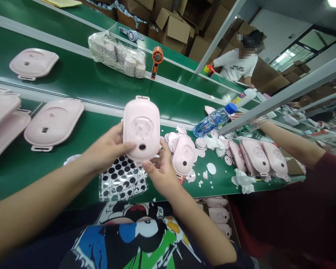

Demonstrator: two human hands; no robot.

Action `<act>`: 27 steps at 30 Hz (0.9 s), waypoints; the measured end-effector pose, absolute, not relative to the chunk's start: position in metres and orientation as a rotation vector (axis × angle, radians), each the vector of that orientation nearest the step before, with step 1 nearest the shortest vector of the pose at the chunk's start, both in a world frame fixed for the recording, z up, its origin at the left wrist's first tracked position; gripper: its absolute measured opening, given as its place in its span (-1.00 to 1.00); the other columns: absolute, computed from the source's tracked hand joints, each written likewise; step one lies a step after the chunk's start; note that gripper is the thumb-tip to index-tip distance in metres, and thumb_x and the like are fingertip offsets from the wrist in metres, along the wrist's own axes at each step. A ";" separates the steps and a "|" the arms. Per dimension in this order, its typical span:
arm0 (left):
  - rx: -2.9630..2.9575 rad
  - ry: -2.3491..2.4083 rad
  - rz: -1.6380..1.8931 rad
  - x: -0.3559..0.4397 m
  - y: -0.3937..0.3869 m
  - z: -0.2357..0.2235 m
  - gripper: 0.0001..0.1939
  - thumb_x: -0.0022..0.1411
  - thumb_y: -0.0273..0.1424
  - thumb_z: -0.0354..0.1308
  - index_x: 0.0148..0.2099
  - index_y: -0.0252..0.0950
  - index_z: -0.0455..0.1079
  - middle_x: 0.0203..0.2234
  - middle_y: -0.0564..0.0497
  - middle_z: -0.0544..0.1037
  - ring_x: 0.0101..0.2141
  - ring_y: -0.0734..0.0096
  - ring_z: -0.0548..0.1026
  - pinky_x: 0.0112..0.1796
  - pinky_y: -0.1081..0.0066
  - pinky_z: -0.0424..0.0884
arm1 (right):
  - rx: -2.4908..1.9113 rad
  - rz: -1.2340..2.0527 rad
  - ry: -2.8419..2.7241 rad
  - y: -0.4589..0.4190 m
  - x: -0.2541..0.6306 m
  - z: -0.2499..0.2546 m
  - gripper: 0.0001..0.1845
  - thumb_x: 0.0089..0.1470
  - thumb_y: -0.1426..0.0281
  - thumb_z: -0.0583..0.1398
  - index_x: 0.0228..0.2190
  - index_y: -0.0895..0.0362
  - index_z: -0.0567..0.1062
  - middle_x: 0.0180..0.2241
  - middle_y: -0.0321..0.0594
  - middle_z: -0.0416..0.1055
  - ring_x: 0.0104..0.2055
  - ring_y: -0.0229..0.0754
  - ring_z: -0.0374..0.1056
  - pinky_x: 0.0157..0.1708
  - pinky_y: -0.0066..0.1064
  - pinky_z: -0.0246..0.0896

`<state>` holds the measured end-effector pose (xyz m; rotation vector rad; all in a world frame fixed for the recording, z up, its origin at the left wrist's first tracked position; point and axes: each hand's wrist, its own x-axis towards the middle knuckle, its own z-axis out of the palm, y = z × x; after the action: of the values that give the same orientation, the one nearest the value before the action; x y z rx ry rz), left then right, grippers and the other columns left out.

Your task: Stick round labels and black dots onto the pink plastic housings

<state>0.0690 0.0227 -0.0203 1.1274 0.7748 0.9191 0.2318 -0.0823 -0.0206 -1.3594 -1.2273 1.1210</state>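
Note:
Between my two hands a pink plastic cover (142,116) is held upright above the bench, with a round printed patch in its middle and a black dot below. My left hand (113,144) grips its left side, thumb lying near the black dot. At the lower right edge, my right hand (161,168) closes on the same cover with thumb and fingers. Beneath them lies a sheet of black round stickers (120,177). Just right of my right hand, another pink cover (184,155) with a black dot rests on the bench among loose round labels (200,144).
Pink covers (54,119) lie to the left, more (253,155) at right. Farther back are a bagged stack of label rolls (117,54), an orange handheld fan (156,61) and a blue-capped bottle (214,121). A co-worker's arm (291,140) reaches in from the right; another person (238,61) sits opposite.

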 end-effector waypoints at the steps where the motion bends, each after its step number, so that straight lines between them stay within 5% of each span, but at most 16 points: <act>1: 1.124 0.853 0.971 0.073 0.043 -0.020 -0.30 0.08 -0.40 0.37 0.25 -0.34 0.27 0.02 -0.25 0.53 -0.05 -0.07 0.54 -0.10 0.08 0.54 | -1.453 1.089 -1.265 -0.085 0.235 -0.019 -0.08 0.10 0.02 0.23 0.29 0.05 -0.06 0.16 0.06 0.20 -0.06 -0.07 0.38 -0.11 -0.18 0.42; 4: 1.233 1.102 1.042 0.083 0.110 -0.019 -0.44 0.28 -0.48 0.19 0.29 -0.33 0.19 0.11 -0.16 0.48 -0.13 0.28 0.57 -0.12 0.22 0.54 | -1.617 1.022 -1.360 -0.096 0.243 -0.015 -0.25 0.15 0.06 0.19 0.25 0.03 0.10 0.12 -0.01 0.20 -0.10 -0.12 0.36 -0.13 -0.18 0.40; 7: 1.363 1.310 1.037 0.082 0.166 -0.019 -0.59 0.36 -0.35 0.12 0.14 -0.53 0.31 -0.03 -0.14 0.56 -0.20 0.47 0.58 -0.12 0.36 0.50 | -1.640 0.930 -1.510 -0.105 0.252 -0.014 -0.48 0.15 0.20 0.20 0.12 0.01 0.30 0.09 -0.09 0.27 -0.05 -0.10 0.36 -0.08 -0.17 0.39; 10: 1.583 1.514 0.982 0.075 0.192 -0.014 -0.65 0.33 -0.28 0.15 -0.04 -0.51 0.44 -0.03 -0.14 0.56 0.03 0.35 0.49 0.13 0.21 0.30 | -1.900 0.497 -1.598 -0.110 0.273 -0.019 -0.47 0.12 0.28 0.21 0.12 0.05 0.33 0.19 -0.01 0.20 0.21 0.12 0.18 0.16 0.09 0.14; 13: 1.854 1.552 0.908 0.077 0.182 -0.003 -0.50 0.27 -0.29 0.23 0.17 -0.47 0.35 0.32 -0.30 0.15 0.34 -0.07 0.00 0.25 -0.18 -0.21 | -2.303 0.264 -1.552 -0.113 0.301 -0.027 -0.12 -0.04 0.25 0.33 0.27 0.14 0.17 0.35 0.14 -0.10 0.33 0.40 -0.09 0.21 0.31 -0.10; 15: 2.033 1.432 0.844 0.086 0.159 0.004 -0.32 0.28 -0.24 0.20 0.29 -0.57 0.19 0.39 -0.36 -0.08 0.36 -0.15 -0.18 0.26 -0.11 -0.30 | -2.385 0.354 -1.572 -0.113 0.315 -0.031 -0.07 -0.04 0.25 0.32 0.30 0.16 0.13 0.38 0.16 -0.17 0.31 0.41 -0.02 0.18 0.28 0.01; 21: 2.059 0.952 0.496 0.109 0.056 0.004 -0.51 0.24 -0.06 0.13 0.11 -0.19 0.46 0.04 -0.07 0.54 0.03 0.06 0.48 0.05 0.11 0.36 | -2.073 0.234 -1.393 -0.105 0.326 -0.023 -0.34 -0.07 0.37 0.17 0.12 0.20 0.38 0.21 0.09 0.22 0.24 0.17 0.17 0.22 0.05 0.10; 25: 1.250 0.716 0.349 0.121 0.008 0.000 -0.34 0.14 0.08 0.15 0.16 -0.21 0.37 -0.02 -0.19 0.56 -0.11 -0.04 0.57 -0.12 0.06 0.48 | -1.689 0.252 -1.540 -0.107 0.302 -0.002 -0.35 -0.08 0.40 0.18 0.11 0.14 0.34 0.16 0.04 0.24 0.23 0.06 0.19 0.22 -0.05 0.16; 27: 0.930 0.710 0.507 0.125 -0.002 -0.003 -0.33 0.12 -0.03 0.22 0.18 -0.26 0.31 -0.03 -0.22 0.56 -0.11 -0.04 0.56 -0.12 0.08 0.50 | -1.552 0.379 -1.773 -0.110 0.288 0.005 -0.29 -0.02 0.37 0.23 0.19 0.08 0.25 0.26 -0.01 0.13 0.30 0.04 0.09 0.24 -0.05 0.13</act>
<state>0.1248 -0.0025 -0.0029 0.9304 0.7105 0.5065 0.2876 -0.1096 0.0051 -1.5519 -1.7729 0.3794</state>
